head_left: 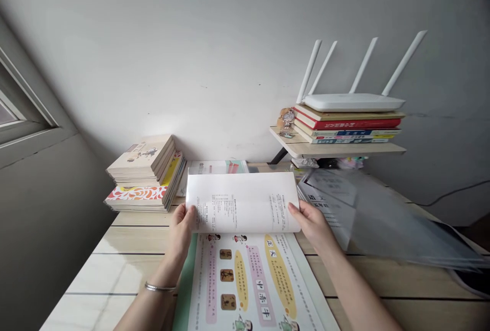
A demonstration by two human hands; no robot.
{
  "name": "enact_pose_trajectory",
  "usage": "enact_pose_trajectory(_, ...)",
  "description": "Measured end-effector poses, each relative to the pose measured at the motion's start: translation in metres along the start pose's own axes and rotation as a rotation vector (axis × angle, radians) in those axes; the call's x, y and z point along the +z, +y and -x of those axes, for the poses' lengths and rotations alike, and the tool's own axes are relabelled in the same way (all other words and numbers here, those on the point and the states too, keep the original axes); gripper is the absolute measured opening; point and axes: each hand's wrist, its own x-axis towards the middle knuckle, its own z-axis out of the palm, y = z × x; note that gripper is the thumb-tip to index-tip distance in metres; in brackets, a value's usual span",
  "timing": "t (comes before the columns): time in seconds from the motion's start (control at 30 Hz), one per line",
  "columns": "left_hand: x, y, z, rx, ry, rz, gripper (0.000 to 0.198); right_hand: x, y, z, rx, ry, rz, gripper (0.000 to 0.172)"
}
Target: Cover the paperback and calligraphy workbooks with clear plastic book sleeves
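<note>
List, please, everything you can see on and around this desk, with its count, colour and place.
desk: one, pale wood, underneath.
open book: one, colourful pictures, flat on the desk, centre.
white page: one, printed text, lifted above the open book.
book pile: one, beige and patterned covers, back left.
booklet: one, white and teal, by the wall.
clear sleeves: a few, translucent grey, right of the page.
shelf: one, pale wood, back right.
shelf books: one pile, red, blue, yellow spines, on the shelf.
router: one, white, four antennas, atop the shelf books.
bracelet: one, silver, left wrist.
left hand: fingers grip the page's left edge.
right hand: fingers grip the page's right edge.
</note>
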Motion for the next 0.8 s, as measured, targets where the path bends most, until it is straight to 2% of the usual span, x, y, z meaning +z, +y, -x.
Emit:
enact_pose_trajectory(0.13,0.0,-0.004,-0.001,0.035,0.032,-0.043,0.042,0.001,0.008,-0.003,-0.011,0.034,0.007,0.038)
enact_pose_trajectory(0.37,0.002,-0.008,-0.003,0.076,0.098,-0.087,0.044,0.0,0.021,-0.006,-0.04,0.209,0.181,0.04)
enact_pose_trajectory(0.5,0.002,-0.001,0.0,0.067,0.038,-0.014,0.039,0.003,0.015,-0.003,-0.022,0.159,0.093,0.04)
enact_pose_trajectory(0.63,0.0,0.0,0.0,0.045,0.029,0.055,0.042,0.005,0.004,0.002,-0.028,0.081,-0.04,0.043)
enact_pose_trajectory(0.8,-0.002,0.001,-0.002,0.012,0.007,0.148,0.039,0.004,-0.005,0.002,0.087,0.041,-0.189,0.047)
